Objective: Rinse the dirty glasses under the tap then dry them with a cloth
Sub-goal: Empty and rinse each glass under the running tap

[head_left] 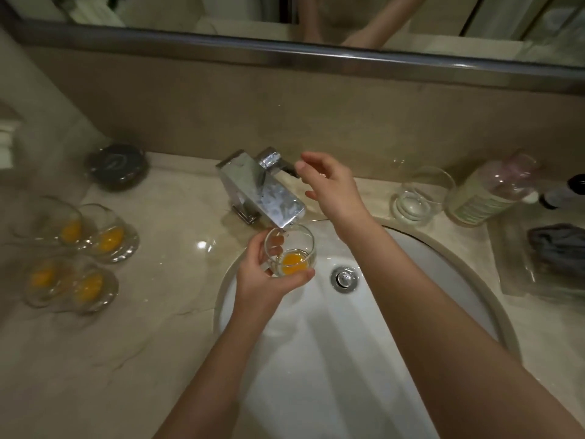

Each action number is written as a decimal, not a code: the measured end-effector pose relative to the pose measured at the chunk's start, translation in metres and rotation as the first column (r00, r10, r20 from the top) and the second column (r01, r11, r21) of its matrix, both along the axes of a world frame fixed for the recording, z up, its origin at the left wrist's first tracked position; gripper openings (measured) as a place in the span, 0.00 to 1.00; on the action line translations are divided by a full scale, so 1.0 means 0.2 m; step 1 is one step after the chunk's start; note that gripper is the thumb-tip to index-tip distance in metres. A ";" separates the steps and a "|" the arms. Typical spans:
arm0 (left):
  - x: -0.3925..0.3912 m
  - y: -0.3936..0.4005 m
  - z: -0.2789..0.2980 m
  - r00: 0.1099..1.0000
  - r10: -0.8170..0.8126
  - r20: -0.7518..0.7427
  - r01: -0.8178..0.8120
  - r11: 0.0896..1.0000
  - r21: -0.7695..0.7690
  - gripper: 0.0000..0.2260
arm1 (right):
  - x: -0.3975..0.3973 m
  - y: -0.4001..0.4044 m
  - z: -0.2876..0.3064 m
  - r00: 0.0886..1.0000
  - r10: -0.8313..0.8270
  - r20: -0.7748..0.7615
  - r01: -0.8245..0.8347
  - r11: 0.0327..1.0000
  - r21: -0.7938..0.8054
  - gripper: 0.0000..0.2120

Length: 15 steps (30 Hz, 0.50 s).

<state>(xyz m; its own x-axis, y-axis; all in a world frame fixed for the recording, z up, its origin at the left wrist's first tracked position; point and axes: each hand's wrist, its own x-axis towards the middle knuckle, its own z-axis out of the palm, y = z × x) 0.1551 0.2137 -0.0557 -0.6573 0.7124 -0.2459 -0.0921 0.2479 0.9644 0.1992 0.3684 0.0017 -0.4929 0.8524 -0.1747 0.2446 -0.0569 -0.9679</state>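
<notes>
My left hand (264, 277) grips a small clear glass (292, 251) with orange residue at its bottom, held over the white sink (316, 359) right under the chrome tap's spout (272, 193). No water stream is visible. My right hand (330, 185) hovers with relaxed fingers just right of the tap's lever (275, 160), close to it; contact is unclear. Several more glasses with orange residue (107, 237) stand on the counter at the left. A clean clear glass (422, 194) stands to the right of the tap. A dark grey cloth (558, 245) lies at the far right.
A dark round dish (117, 166) sits at the back left of the beige marble counter (126, 343). A large clear bottle with a green label (493, 191) and a small dark bottle (563, 191) stand at the back right. The sink's drain plug (344, 278) is near the middle. A mirror runs along the back wall.
</notes>
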 end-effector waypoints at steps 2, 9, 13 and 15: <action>-0.01 -0.01 0.00 1.000 -0.005 -0.002 0.005 1.000 0.001 0.34 | -0.03 -0.01 -0.02 0.999 0.030 0.010 -0.030 0.999 -0.016 0.17; -0.02 -0.02 -0.02 1.000 -0.007 0.012 0.006 1.000 0.019 0.33 | -0.08 -0.01 -0.06 0.999 0.030 -0.012 -0.030 1.000 0.003 0.13; -0.03 0.00 -0.03 1.000 -0.014 0.022 0.014 1.000 0.013 0.34 | -0.08 0.01 -0.05 0.999 0.049 -0.004 -0.048 0.999 0.020 0.13; -0.03 0.01 -0.03 1.000 -0.012 0.022 0.012 1.000 0.008 0.33 | -0.08 0.01 -0.05 0.999 0.049 -0.015 -0.049 0.999 0.010 0.14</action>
